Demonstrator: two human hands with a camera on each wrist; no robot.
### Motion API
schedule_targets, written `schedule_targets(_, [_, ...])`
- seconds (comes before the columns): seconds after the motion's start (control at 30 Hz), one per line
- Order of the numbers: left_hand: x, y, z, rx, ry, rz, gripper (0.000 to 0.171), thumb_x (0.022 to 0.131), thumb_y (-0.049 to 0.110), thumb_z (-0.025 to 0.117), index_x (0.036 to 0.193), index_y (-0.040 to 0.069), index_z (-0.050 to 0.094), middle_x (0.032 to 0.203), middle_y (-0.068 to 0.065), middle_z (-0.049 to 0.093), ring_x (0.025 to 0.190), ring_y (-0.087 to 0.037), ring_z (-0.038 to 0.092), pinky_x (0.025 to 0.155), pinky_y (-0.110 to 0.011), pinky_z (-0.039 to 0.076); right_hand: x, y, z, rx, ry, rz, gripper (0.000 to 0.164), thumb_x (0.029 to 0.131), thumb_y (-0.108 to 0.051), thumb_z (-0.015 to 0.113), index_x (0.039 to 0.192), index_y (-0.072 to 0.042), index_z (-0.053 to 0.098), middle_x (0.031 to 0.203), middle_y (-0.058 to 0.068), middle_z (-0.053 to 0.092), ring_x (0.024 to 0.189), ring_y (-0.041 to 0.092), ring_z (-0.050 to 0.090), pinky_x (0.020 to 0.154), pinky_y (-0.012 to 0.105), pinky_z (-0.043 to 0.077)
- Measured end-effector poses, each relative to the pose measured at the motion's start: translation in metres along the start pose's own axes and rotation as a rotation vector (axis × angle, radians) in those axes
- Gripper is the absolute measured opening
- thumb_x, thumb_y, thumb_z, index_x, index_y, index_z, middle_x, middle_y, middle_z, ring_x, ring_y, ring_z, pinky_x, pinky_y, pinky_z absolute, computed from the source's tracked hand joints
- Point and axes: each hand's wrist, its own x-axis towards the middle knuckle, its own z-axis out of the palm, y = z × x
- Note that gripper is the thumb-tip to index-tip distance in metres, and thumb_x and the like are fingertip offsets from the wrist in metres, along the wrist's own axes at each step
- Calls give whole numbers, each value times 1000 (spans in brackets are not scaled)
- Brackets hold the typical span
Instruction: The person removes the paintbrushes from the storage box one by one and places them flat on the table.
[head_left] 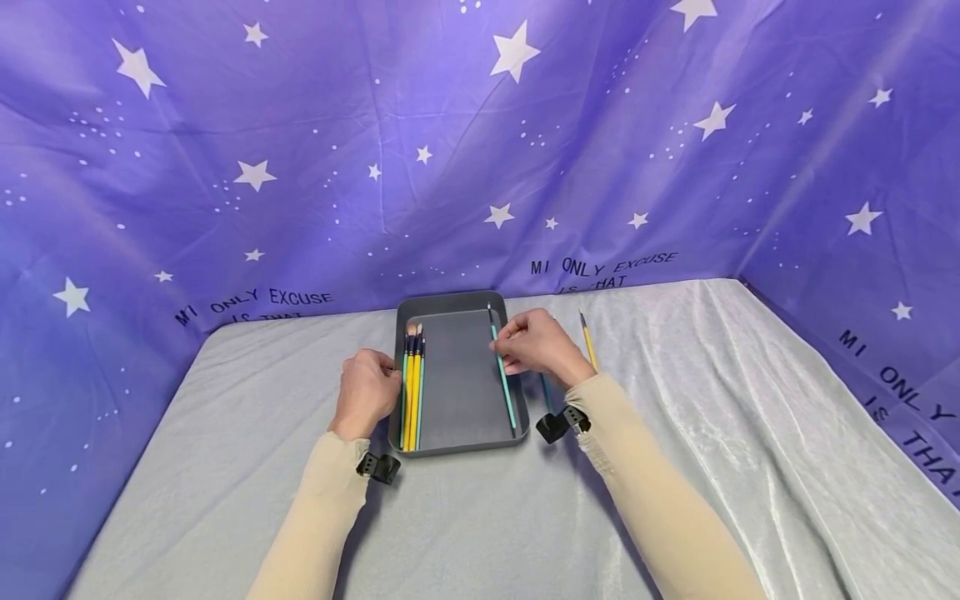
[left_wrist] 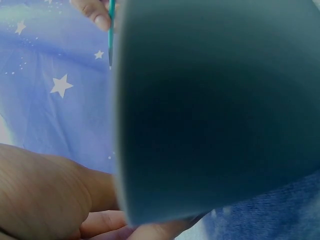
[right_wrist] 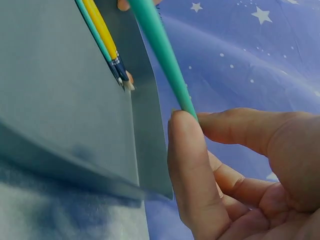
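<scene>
My right hand (head_left: 534,343) pinches a teal paintbrush (head_left: 506,387) between thumb and fingertip, above the right side of a grey tray (head_left: 461,392). The brush slants lengthwise, its tip pointing to the far end; in the right wrist view its teal handle (right_wrist: 162,57) crosses in front of the tray. At the tray's left wall my left hand (head_left: 367,387) grips the edge, thumb and fingers around it. Inside, along that wall, several yellow and teal paintbrushes (head_left: 413,400) lie side by side, bristles toward the far end. The tray's underside (left_wrist: 215,110) fills much of the left wrist view.
To the right of the tray, a yellow paintbrush (head_left: 589,343) and a teal one (head_left: 546,392) lie on the pale cloth, partly hidden by my right hand and wrist. A purple star-patterned curtain (head_left: 450,208) stands behind the table.
</scene>
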Motion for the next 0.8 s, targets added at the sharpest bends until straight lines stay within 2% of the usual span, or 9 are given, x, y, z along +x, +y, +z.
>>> schedule_targets(0.17, [-1,0,1,-8,-14,-2,17,93,5,64,96,-3,78,80,-14,75,63,-20,66,56,-31,52,-2,7,-7,25,-2,16,15,92,-7,72,102,3,69,87,11,70,63,12,68,68,29,62])
schedule_targets(0.33, [-1,2,2,-9,-16,1,17,93,5,63,93,-3,78,75,-12,73,59,-18,63,54,-29,49,-2,14,-17,34,-18,-4,17,92,-8,73,105,4,70,89,14,72,63,12,69,72,34,63])
schedule_targets(0.53, [0,5,1,-9,-17,1,18,94,6,63,96,-3,78,77,-13,74,59,-18,64,53,-28,49,-2,17,-27,47,-23,-10,17,92,-5,72,105,5,68,84,10,71,63,11,68,68,30,62])
schedule_targets(0.8, [1,2,0,-2,-12,-14,18,94,5,63,100,-5,76,86,-16,75,64,-20,67,56,-31,53,0,19,-34,55,-31,29,20,92,-5,72,109,4,66,93,13,73,64,11,68,70,30,62])
